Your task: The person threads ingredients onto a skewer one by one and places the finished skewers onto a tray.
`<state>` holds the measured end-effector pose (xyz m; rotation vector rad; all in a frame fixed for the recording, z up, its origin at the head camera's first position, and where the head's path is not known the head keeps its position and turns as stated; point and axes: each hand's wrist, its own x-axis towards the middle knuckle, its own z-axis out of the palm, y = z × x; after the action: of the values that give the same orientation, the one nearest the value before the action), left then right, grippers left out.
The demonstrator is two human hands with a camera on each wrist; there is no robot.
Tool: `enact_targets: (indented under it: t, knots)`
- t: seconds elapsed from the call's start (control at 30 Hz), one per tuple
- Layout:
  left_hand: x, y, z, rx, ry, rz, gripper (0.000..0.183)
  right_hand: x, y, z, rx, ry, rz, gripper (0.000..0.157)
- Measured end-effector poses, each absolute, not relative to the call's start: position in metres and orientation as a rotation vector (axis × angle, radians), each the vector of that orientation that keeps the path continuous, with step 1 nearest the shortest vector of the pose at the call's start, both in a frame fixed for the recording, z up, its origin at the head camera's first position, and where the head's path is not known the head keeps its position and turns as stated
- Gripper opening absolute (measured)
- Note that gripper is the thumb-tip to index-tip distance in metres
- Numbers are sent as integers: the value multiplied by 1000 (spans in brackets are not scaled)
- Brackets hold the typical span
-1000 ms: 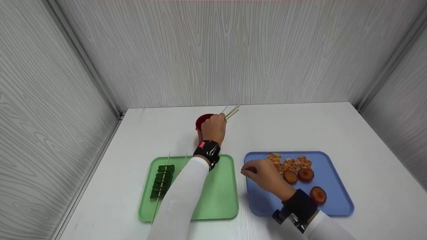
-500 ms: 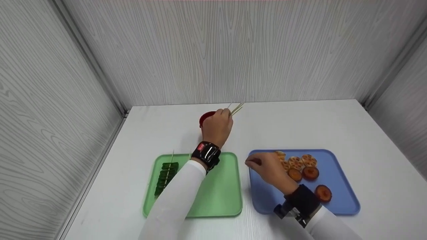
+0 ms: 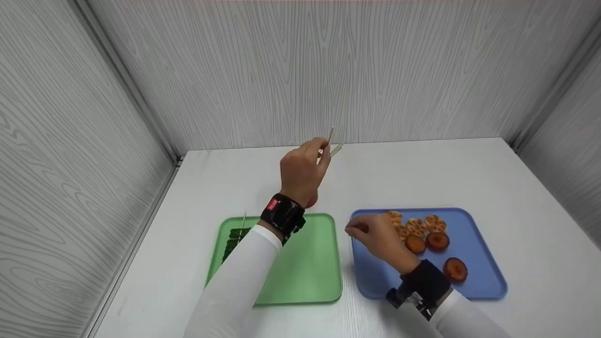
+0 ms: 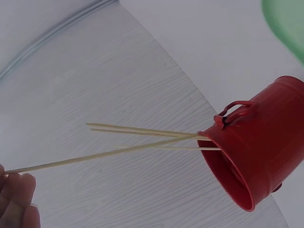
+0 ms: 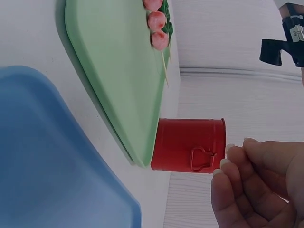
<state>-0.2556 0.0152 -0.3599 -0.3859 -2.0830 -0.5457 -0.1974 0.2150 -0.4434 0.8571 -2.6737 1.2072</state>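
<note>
My left hand [image 3: 303,166] is above the red metal bucket [image 4: 273,142], pinching one thin wooden skewer [image 4: 95,156] near its end. In the left wrist view the skewer's far end still reaches the bucket's mouth. Other skewers [image 4: 128,128] lean out of that bucket, which has small handles on its side. From the head the left hand and wrist cover most of it. Over the left part of the blue tray [image 3: 474,244] hovers my right hand [image 3: 380,239], fingers loosely curled and holding nothing.
A green tray [image 3: 305,277] lies in front of the bucket, with a skewer of dark green pieces [image 3: 232,244] and pink balls [image 5: 156,21] on a stick. The blue tray bears lotus-root-like slices [image 3: 416,227] and brown round pieces [image 3: 437,241]. Wood-grain panels [image 3: 300,70] enclose the table.
My left hand has lifted up from the bucket's mouth, and the skewer it pinches now stands higher, apart from the others. The right hand stays almost in place.
</note>
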Motion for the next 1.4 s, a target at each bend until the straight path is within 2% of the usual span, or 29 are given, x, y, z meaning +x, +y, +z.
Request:
enact_targets:
  t: [0.23,0.57,0.83,0.97,1.17,1.4]
  knots:
    - [-247,17,-358,-397,-2039,-702,8,-199,211,-445,804,-2678,1391,17]
    - [-239,23,-367,-351,-2108,-1090,11,-205,203,-440,398,-2561,1971,33]
    - [-232,28,-380,-349,-2093,-1407,11,-208,210,-445,203,-2418,2335,55]
    - [-229,31,-385,-364,-2071,-1577,9,-211,214,-447,78,-2277,2529,59]
    - [-221,35,-400,-333,-2087,-1894,10,-214,225,-447,-70,-2119,2698,58]
    - [-209,42,-419,-290,-2087,-2115,13,-217,241,-445,-200,-1941,2801,36]
